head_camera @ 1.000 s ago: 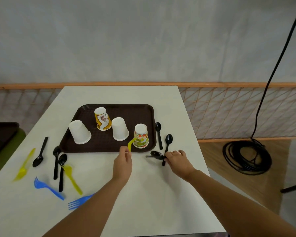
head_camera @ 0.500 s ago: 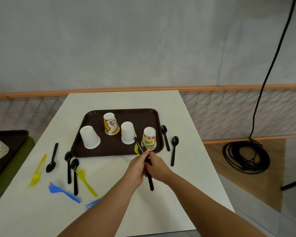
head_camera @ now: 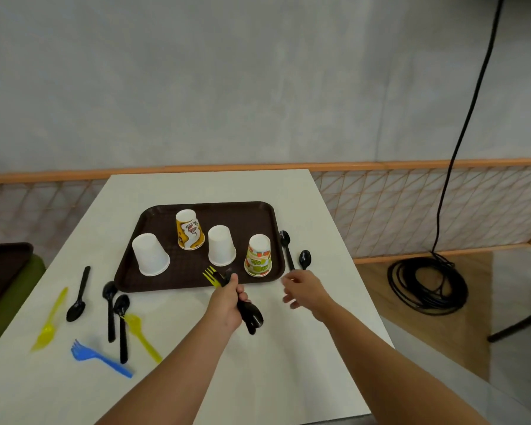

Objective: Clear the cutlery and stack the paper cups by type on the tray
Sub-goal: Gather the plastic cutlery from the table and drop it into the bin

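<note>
A brown tray point(head_camera: 196, 283) on the white table carries several upside-down paper cups: two plain white cups point(head_camera: 150, 254) point(head_camera: 221, 250), a yellow printed cup point(head_camera: 190, 230) and a fruit-print cup point(head_camera: 258, 256). My left hand point(head_camera: 226, 302) grips a yellow fork point(head_camera: 211, 276) and a black spoon point(head_camera: 249, 314) together, just in front of the tray. My right hand point(head_camera: 304, 288) hovers with loose fingers and holds nothing, close to two black spoons point(head_camera: 286, 248) point(head_camera: 304, 259) lying right of the tray.
Left of the tray lie three black spoons point(head_camera: 79, 294) point(head_camera: 110, 311) point(head_camera: 122, 326), a yellow spoon point(head_camera: 50, 320), a yellow fork point(head_camera: 141, 335) and a blue fork point(head_camera: 98, 357). Another tray point(head_camera: 3, 271) sits at far left. A coiled black cable point(head_camera: 426, 286) lies on the floor at right.
My right hand passed the black spoon to my left hand, let go and moved right toward the spoons beside the tray. My left hand now holds fork and spoon together.
</note>
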`<state>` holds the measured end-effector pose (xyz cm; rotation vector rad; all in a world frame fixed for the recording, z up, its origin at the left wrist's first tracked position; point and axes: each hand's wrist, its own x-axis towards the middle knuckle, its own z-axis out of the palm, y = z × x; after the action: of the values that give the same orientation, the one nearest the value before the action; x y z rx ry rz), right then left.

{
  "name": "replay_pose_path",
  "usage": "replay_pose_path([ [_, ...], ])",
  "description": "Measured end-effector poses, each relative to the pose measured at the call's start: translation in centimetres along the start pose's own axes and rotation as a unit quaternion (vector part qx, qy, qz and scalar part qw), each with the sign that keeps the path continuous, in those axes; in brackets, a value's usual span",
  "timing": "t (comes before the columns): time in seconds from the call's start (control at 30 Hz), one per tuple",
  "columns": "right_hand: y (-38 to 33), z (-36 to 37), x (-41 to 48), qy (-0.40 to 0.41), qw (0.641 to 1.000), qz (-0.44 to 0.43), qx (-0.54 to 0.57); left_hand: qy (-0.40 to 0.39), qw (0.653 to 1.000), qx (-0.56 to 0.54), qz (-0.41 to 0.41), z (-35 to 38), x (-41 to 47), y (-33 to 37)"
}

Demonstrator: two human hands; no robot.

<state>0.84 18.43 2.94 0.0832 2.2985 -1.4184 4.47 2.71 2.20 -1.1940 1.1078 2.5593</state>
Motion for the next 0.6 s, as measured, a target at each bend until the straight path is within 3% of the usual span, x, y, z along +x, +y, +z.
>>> replay_pose_path([
  [0.1, 2.4, -1.7, 3.5, 0.114, 0.986, 0.042, -0.119, -0.003, 1.000, 0.009, -0.006, 0.3, 0.2, 0.7],
  [0.33, 5.0, -2.2, 8.4, 0.091, 0.953, 0.092, -0.273, 0.022, 1.000, -0.005, -0.001, 1.2, 0.8, 1.9],
  [0.5, 3.7, -3.3, 11.1, 0.126, 0.965, 0.116, -0.196, 0.032, 0.999, -0.019, -0.010, 1.0, 1.7, 2.2],
  [0.6, 2.0, -2.7, 12.1, 0.107, 0.978, 0.078, -0.159, 0.036, 0.999, -0.037, -0.008, 0.7, 1.9, 2.0],
])
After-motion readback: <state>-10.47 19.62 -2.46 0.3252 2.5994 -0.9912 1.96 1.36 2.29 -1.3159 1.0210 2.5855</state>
